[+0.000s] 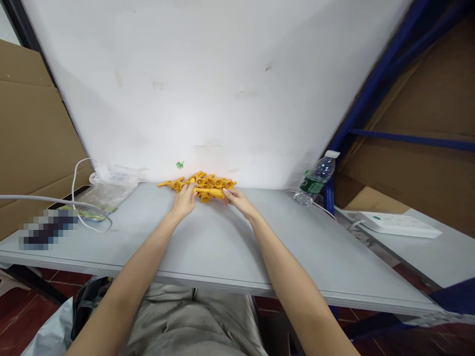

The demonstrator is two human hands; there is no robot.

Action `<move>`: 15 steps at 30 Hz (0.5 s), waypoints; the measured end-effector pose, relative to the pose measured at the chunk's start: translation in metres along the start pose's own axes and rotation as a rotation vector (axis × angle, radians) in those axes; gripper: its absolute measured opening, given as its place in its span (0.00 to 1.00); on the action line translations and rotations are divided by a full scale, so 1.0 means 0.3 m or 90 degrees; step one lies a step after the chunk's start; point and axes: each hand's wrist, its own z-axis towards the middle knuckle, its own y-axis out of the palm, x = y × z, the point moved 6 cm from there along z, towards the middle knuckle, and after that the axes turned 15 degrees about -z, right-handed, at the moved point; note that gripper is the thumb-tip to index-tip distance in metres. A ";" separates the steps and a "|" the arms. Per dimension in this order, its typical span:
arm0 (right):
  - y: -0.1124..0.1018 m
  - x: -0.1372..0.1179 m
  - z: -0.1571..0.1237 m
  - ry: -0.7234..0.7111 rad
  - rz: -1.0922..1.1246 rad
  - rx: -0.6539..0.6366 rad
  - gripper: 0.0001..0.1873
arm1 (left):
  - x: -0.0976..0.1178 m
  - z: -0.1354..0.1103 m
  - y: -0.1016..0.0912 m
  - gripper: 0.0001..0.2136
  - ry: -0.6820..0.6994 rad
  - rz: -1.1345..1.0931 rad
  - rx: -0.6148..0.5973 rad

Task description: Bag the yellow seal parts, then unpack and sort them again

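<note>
Between my hands a long yellow plastic piece (pixel 210 191) lies sideways, with a thin stem at its left and a thicker part at its right. My left hand (pixel 184 200) grips the stem end, fingers closed. At the thicker end, my right hand (pixel 236 199) pinches the piece between thumb and fingers. Just behind is a pile of similar yellow plastic pieces (pixel 218 183), several showing round cup-like openings. My fingers and the held piece hide part of the pile. Their exact kind is too small to make out.
A tilted plastic water bottle (pixel 314 180) leans at the right by a blue metal post (pixel 328 198). Clear plastic bags (pixel 111 195) and a white cable (pixel 75 185) lie at the left. A white power strip (pixel 399 224) sits far right. Behind the grey table (pixel 222 247) rises a white panel (pixel 222 99).
</note>
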 end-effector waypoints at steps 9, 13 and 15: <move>0.046 0.021 -0.004 0.188 0.035 0.016 0.39 | -0.003 -0.052 -0.004 0.14 0.020 -0.055 0.038; 0.033 0.022 -0.016 0.177 0.057 -0.046 0.35 | -0.012 -0.049 -0.007 0.13 0.016 -0.060 0.042; 0.020 0.007 -0.020 0.114 0.091 -0.070 0.31 | -0.015 -0.050 -0.012 0.13 0.017 -0.060 0.047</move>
